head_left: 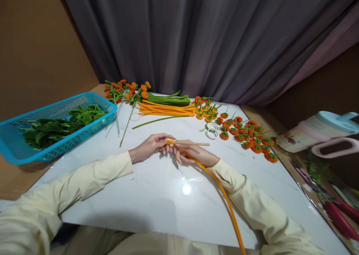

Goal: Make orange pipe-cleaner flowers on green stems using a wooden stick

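Over the middle of the white table, my left hand (pixel 150 146) pinches the coiled end of an orange pipe cleaner (pixel 224 195). That coil wraps around the tip of a thin wooden stick (pixel 200 144). My right hand (pixel 195 152) is closed around the stick beside the coil, with the pipe cleaner passing by its fingers. From there the long tail runs down past my right forearm and over the front table edge. Beyond my hands lie a bundle of orange pipe cleaners (pixel 165 108) and a bundle of green pipe cleaners (pixel 171 100).
At left stands a blue basket (pixel 25 114) holding green leaf pieces (pixel 50 131). Small orange flowers (pixel 246 133) spread along the right, near white rings (pixel 212 133). A lidded tumbler (pixel 305 133) and red-handled pliers (pixel 338 215) sit at the far right. A curtain (pixel 196 34) hangs behind.
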`<state>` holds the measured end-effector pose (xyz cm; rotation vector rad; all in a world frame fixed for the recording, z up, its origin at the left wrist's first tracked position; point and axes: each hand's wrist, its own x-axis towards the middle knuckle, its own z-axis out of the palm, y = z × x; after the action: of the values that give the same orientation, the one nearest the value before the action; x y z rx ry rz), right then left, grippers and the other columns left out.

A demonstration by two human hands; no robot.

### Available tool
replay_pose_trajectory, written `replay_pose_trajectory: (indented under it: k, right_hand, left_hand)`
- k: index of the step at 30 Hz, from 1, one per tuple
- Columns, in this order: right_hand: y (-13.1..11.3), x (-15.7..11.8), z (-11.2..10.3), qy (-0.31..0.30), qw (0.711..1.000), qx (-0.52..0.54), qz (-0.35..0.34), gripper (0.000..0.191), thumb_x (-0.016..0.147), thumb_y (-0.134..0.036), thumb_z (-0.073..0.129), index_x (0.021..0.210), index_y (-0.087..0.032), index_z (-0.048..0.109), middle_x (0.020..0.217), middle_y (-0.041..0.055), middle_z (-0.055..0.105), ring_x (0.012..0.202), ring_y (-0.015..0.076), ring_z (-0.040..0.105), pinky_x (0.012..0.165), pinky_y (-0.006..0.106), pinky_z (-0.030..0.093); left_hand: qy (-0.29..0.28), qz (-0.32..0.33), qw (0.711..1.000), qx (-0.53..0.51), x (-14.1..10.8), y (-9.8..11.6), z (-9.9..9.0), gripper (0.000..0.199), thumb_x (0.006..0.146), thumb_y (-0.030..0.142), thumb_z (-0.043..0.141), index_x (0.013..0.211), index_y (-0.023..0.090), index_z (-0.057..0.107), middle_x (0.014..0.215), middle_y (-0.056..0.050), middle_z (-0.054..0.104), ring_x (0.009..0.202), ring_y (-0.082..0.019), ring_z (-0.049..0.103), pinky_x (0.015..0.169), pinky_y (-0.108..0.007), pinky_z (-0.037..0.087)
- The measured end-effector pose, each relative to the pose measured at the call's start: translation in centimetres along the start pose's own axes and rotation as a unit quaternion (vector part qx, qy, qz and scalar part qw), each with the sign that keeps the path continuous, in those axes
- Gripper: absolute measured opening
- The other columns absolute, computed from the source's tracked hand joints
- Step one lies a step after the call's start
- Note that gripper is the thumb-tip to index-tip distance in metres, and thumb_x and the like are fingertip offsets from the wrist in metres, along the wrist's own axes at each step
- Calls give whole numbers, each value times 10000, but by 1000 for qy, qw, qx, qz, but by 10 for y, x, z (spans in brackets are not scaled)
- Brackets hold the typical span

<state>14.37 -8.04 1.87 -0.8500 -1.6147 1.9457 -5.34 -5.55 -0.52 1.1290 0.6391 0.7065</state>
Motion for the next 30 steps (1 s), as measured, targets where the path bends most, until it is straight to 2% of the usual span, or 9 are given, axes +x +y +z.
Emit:
replay_pose_trajectory:
  k: [7,12,22,30]
  right_hand:
    - [10,4,0,39,999,-23,9,221,903,-345,403,810,-161,483,503,-14,587,298,49,266,321,195,143]
    - [13,6,0,32,999,-34,7,249,906,-389,406,831,-163,480,504,-10,597,291,49,253,303,185,145]
    - [6,7,4,27,998,-25,55,246,944,-361,338,861,-166,464,456,-36,573,255,51,193,267,179,102]
    - [8,8,3,18,998,-35,51,300,942,-425,362,849,-161,467,451,-35,564,250,44,204,276,191,106]
  left_hand:
    - [13,-15,1000,-16,0,1,2,297,780,303,667,1009,116,632,725,-34,626,620,-100,551,584,-217,421]
    - [33,-16,999,-16,1,1,3,240,763,290,681,906,100,648,680,-21,600,613,-93,528,596,-213,411]
    - [45,-9,999,-8,-1,4,11,258,769,318,670,892,91,660,714,-37,619,664,-112,559,612,-219,422]
    - [57,3,997,42,0,5,12,277,732,329,699,850,79,674,685,-48,649,586,-98,542,555,-213,418]
